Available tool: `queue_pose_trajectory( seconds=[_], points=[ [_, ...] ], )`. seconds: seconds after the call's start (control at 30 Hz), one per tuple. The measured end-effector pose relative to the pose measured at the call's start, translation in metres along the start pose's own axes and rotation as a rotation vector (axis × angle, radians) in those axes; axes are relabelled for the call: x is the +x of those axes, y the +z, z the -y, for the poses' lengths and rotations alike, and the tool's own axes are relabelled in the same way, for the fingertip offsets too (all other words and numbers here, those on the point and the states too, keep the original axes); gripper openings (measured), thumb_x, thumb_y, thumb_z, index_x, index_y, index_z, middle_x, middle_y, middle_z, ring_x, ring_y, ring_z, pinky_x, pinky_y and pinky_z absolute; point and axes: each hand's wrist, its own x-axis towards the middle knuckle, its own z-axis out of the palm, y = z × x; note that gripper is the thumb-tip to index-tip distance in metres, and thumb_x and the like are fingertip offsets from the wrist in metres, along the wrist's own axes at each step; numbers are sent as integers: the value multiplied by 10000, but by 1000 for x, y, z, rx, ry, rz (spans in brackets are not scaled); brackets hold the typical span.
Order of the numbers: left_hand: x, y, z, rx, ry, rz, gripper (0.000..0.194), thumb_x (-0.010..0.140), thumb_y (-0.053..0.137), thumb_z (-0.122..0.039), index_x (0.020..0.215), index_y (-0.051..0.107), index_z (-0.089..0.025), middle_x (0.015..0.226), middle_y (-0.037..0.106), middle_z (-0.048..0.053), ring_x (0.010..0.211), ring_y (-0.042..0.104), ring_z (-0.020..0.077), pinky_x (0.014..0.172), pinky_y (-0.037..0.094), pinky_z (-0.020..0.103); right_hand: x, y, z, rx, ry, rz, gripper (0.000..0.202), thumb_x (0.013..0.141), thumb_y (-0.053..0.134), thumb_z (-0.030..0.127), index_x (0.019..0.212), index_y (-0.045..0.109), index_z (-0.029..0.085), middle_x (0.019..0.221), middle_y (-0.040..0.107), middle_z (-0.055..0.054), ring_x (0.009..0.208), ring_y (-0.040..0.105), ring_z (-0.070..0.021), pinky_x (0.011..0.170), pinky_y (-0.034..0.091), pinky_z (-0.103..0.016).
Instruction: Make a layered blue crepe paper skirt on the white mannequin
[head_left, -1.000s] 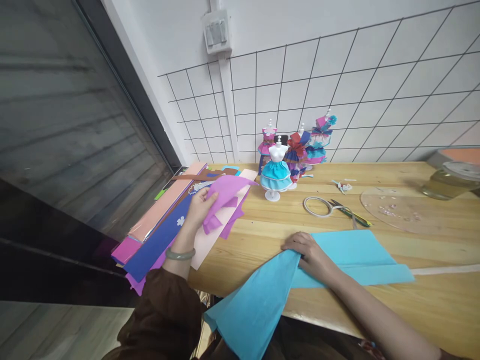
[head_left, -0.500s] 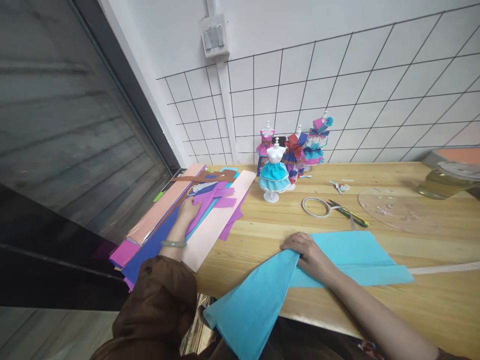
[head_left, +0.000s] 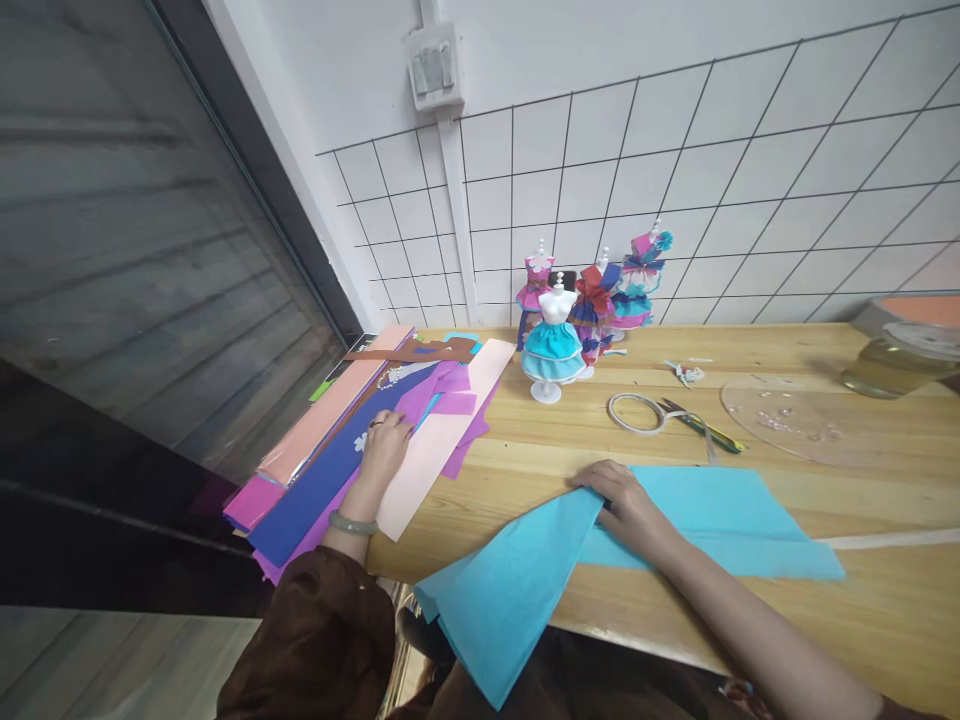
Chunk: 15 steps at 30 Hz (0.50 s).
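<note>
My left hand [head_left: 385, 445] rests on the pile of coloured paper at the left, its fingers bent down on the purple sheet [head_left: 431, 395] beside the dark blue strip [head_left: 307, 500]. Whether it pinches a sheet is hard to tell. My right hand [head_left: 619, 500] is closed on the turquoise paper [head_left: 517, 590]. One part of that paper hangs over the table's front edge, while the rest lies flat to the right of the hand. A pale pink strip [head_left: 450, 440] lies just right of my left hand.
Small dress forms, one in a turquoise skirt [head_left: 553, 350], stand at the back. A tape roll [head_left: 636, 412], a yellow-black cutter [head_left: 712, 432], a clear round plate [head_left: 787, 420] and a jar [head_left: 885, 368] are on the table [head_left: 525, 480]. A wire grid covers the wall.
My left hand has moved nearer to me over the pile, uncovering more of the dark blue strip and a small white shape. My right hand stays on the turquoise paper, whose hanging part has shifted slightly.
</note>
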Motion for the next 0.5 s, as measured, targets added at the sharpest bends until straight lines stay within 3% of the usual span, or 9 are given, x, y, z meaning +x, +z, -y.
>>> queue_pose_trajectory(
  seconds=[0.07, 0.23, 0.4, 0.5],
  points=[
    [-1, 2, -1, -2, -7, 24, 255, 856, 453, -238, 925, 697, -221, 1066, 623, 84, 1072, 475, 273, 913, 398, 403, 0, 0, -1, 4, -2, -1, 394, 718, 480, 59, 1051, 632, 204, 987, 658, -87, 959, 572, -239, 854, 422, -428],
    [4, -1, -3, -19, -39, 76, 261, 842, 445, -221, 901, 699, -216, 949, 612, 121, 1041, 479, 291, 883, 393, 419, 0, 0, -2, 3, -5, -4, 408, 700, 478, 53, 1045, 636, 203, 990, 658, -93, 960, 577, -243, 851, 427, -428],
    [9, 0, -6, -83, -93, 167, 269, 819, 422, -156, 881, 681, -194, 946, 645, 103, 983, 541, 251, 888, 404, 360, 0, 0, -2, 5, -5, -7, 375, 724, 486, 74, 1038, 637, 213, 989, 661, -92, 958, 581, -246, 848, 430, -433],
    [10, 2, -9, -108, -165, 186, 225, 817, 472, -286, 874, 656, -169, 956, 648, 117, 971, 555, 266, 901, 394, 375, 0, 0, -2, 4, -9, -8, 376, 726, 485, 75, 1038, 638, 219, 986, 662, -88, 954, 583, -246, 847, 430, -432]
  ],
)
